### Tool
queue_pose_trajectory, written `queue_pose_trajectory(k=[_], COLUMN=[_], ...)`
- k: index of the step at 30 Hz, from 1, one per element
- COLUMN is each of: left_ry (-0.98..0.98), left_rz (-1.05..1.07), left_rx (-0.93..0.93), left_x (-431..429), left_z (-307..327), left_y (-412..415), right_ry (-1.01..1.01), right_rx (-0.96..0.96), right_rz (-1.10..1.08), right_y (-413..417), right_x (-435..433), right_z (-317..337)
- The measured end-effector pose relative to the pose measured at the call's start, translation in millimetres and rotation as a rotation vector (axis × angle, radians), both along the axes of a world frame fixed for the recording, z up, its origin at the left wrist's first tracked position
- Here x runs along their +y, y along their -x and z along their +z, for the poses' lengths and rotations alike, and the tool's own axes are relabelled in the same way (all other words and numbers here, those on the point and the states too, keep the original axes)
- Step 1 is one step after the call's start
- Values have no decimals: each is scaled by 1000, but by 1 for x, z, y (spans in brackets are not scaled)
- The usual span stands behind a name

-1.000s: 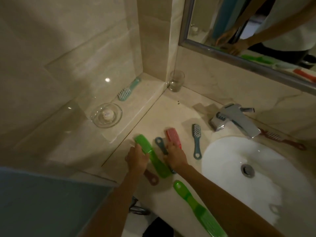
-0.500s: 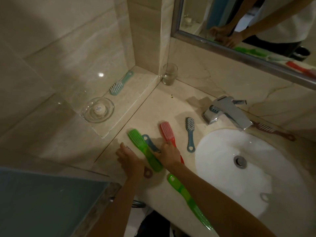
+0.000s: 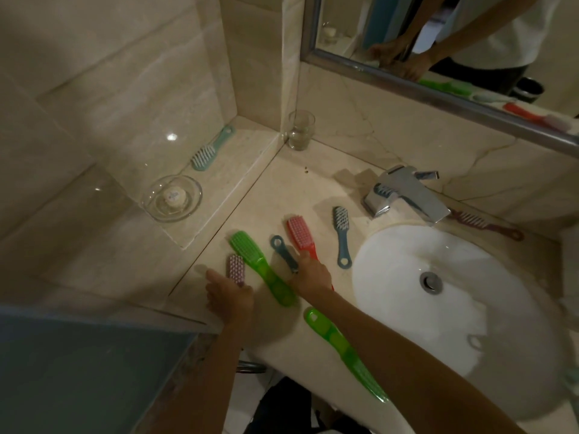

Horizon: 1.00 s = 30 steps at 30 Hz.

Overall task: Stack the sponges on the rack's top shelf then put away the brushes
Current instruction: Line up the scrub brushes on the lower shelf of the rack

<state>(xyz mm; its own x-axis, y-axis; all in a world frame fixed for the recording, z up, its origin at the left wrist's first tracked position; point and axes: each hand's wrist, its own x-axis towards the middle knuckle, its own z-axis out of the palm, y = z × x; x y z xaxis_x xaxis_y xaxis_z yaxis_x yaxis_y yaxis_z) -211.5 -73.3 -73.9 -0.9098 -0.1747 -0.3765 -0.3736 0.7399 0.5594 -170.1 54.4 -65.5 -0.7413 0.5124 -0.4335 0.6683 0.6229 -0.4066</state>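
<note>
Nearest the viewer, a green brush [image 3: 343, 347] lies aslant on the counter [image 3: 313, 189], partly under the right forearm. The left hand [image 3: 230, 296] covers the handle of a pink brush [image 3: 235, 270], whose bristled head juts out beyond the knuckles; whether the fingers close round the handle cannot be told. Just beside it lies a second green brush [image 3: 261, 267], bristles up. The right hand [image 3: 311, 274] rests on the handle of a red brush [image 3: 300, 232], one finger stretched along it, touching a grey-blue brush [image 3: 283, 252]; its grip is likewise hidden. A blue brush [image 3: 341, 236] lies between the red brush and the white basin [image 3: 488, 308]. Farther off are the tap [image 3: 404, 195], a maroon brush [image 3: 482, 223] behind it, a glass soap dish [image 3: 156, 211] and a teal brush [image 3: 213, 148] on the ledge [image 3: 238, 170], a tumbler [image 3: 300, 130] in the corner, and the mirror [image 3: 354, 26].
</note>
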Motion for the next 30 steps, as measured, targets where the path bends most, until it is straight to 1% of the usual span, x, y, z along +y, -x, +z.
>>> queue_pose_trajectory(k=[4,8,10,13,15,17,20,22,24,27,30], left_ry=[-46,-94,-170,-370,-467,-527,-565,-584,-611,-690,-695], left_rz=[-5,3,5,-46,-144,-290,-503,-663,-804,-956,-1089], left_rx=[-2,68,132,187,152,90,40,12,-64,-232,-281], left_x=[-7,-9,-3,20,44,72,117,147,172,201,226], left_z=[-1,9,19,42,60,70,87,95,104,107,108], left_y=[3,11,15,17,12,5,-15,-35,-63,-103,-145], right_ry=[0,73,137,255,379,478,585,610,622,600,579], right_rx=[62,195,272,361,430,518,637,716,800,892,948], right_rz=[12,-105,-161,-244,-348,-485,-660,-736,-816,-954,-1101], right_y=[-5,-8,-9,-14,-21,-32,-60,-87,-117,-164,-212], right_x=[6,13,19,31,43,59,86,102,116,134,147], right_z=[11,28,37,53,63,74,90,102,112,119,118])
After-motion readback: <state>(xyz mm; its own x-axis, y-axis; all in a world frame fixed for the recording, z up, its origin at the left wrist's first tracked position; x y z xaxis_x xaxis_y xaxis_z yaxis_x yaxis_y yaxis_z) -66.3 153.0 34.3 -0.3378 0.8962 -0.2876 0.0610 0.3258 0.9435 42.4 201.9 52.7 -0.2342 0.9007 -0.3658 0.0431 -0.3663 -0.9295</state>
